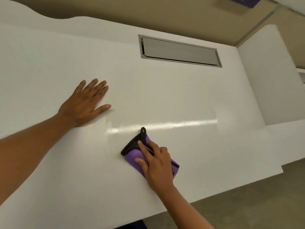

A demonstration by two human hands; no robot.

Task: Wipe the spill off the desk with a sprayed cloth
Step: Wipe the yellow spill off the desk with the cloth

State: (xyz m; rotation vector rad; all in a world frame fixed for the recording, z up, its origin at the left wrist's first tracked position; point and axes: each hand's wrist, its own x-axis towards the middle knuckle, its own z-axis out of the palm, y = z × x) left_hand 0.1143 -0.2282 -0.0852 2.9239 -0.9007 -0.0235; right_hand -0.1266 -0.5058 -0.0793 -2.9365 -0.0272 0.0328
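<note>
A purple cloth [132, 155] with a black hem and a black hanging loop lies folded on the white desk [181, 100], near its front edge. My right hand [156, 164] presses down on the cloth, fingers spread over it. Just beyond the cloth, a wet glossy streak [165, 125] runs left to right across the desk. My left hand [85, 103] rests flat on the desk to the left, palm down, fingers apart, holding nothing.
A grey cable flap [179, 51] is set into the desk at the back. A beige partition [165, 14] rises behind the desk. A white side panel [267, 76] stands at the right. The desk's front edge [231, 189] drops to a grey floor.
</note>
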